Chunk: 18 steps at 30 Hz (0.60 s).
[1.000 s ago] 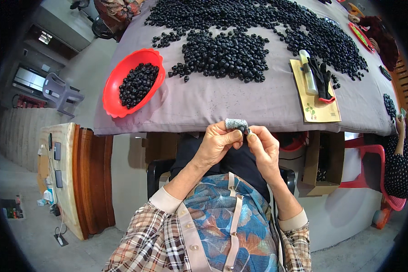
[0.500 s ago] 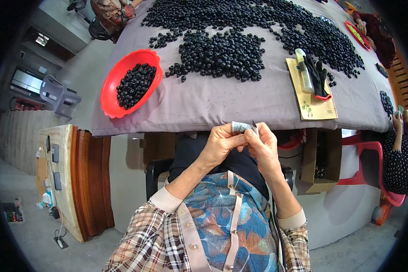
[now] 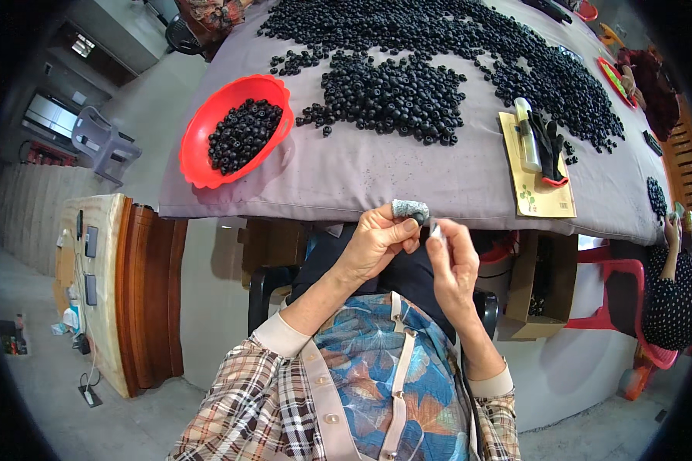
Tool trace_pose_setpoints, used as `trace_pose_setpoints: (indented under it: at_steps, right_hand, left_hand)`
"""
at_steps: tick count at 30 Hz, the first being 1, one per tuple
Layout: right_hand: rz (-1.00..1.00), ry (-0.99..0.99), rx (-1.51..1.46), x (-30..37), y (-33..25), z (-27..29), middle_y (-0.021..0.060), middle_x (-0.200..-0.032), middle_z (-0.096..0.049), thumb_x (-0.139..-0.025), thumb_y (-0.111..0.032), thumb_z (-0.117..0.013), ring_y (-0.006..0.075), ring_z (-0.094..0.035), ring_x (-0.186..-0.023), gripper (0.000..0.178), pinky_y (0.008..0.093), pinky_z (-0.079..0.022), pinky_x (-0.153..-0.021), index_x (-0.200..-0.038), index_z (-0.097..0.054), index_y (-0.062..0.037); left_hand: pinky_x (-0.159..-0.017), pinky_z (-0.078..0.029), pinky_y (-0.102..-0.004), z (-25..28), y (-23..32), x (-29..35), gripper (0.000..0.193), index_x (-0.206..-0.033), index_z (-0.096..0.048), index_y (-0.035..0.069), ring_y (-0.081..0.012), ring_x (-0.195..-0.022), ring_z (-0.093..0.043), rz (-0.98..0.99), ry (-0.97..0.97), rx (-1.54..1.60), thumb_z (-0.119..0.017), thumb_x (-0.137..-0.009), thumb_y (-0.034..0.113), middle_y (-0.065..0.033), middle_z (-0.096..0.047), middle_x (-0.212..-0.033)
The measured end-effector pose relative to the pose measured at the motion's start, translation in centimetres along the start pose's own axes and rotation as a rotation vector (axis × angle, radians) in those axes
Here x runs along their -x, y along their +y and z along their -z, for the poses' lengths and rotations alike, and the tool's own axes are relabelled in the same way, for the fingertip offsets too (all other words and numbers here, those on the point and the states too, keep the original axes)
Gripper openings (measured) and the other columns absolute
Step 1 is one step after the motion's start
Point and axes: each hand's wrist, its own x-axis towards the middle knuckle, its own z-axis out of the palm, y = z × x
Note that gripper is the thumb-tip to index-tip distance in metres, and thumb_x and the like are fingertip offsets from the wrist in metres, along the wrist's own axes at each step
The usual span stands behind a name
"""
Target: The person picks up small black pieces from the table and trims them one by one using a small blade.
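My left hand (image 3: pixel 370 247) is closed in front of the table edge, a grey speckled cover (image 3: pixel 409 207) around its index finger. Between that covered finger and the thumb sits a small black bead (image 3: pixel 417 217). Just to the right, my right hand (image 3: pixel 455 269) is closed in a pinch, apart from the left; a small pale, shiny piece (image 3: pixel 436 229) shows at its fingertips, too small to name. On the table, a red scalloped bowl (image 3: pixel 198 146) holds many similar black beads, and a loose pile of black beads (image 3: pixel 392 96) lies beyond my hands.
A grey cloth covers the table (image 3: pixel 323 173). Towards the right lie a yellow card (image 3: pixel 524 188), a clear tube (image 3: pixel 527 142) and a black glove (image 3: pixel 548 150). An open cardboard box (image 3: pixel 546 307) stands below the edge. Another person's hand (image 3: pixel 672 230) is at the far right.
My hands have come apart, the right one moving slightly right and down. The black bead now shows in my left fingers. The whole view has shifted slightly.
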Motion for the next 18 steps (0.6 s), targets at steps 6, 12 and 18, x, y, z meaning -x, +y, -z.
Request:
trace_pose_setpoints:
  at_steps: [6, 12, 18]
  right_hand:
    - [0.056, 0.009, -0.018, 0.11, -0.22, -0.69, 0.0017, -0.071, -0.053, -0.08, -0.004, -0.06, 0.0044, -0.043, -0.055, 0.018, 0.0194, -0.034, -0.046, -0.097, -0.058, 0.0011]
    - [0.089, 0.003, 0.084, 0.03, -0.63, -0.57, 0.0026, -0.071, -0.054, -0.077, -0.002, -0.062, 0.0046, -0.042, -0.052, 0.02, 0.0193, -0.033, -0.044, -0.097, -0.059, 0.0011]
    - [0.042, -0.019, 0.022, 0.02, -0.37, -0.5, 0.0025, -0.072, -0.055, -0.078, -0.002, -0.062, 0.0039, -0.043, -0.054, 0.021, 0.0188, -0.033, -0.044, -0.099, -0.059, 0.0017]
  left_hand:
    - [-0.063, -0.048, -0.0186, 0.19, -0.12, 0.01, 0.02, -0.103, -0.058, 0.002, -0.0074, -0.071, -0.057, -0.014, -0.02, 0.013, -0.058, -0.084, 0.006, -0.0047, -0.062, -0.087]
    - [-0.063, -0.048, -0.0188, 0.38, 0.1, 0.13, 0.02, -0.104, -0.058, 0.002, -0.0075, -0.071, -0.056, -0.007, -0.034, 0.014, -0.058, -0.084, 0.007, -0.004, -0.062, -0.087]
    - [-0.062, -0.047, -0.0191, 0.23, 0.2, 0.16, 0.02, -0.103, -0.059, 0.003, -0.0073, -0.069, -0.055, -0.008, -0.023, -0.001, -0.058, -0.084, 0.008, -0.0036, -0.062, -0.087]
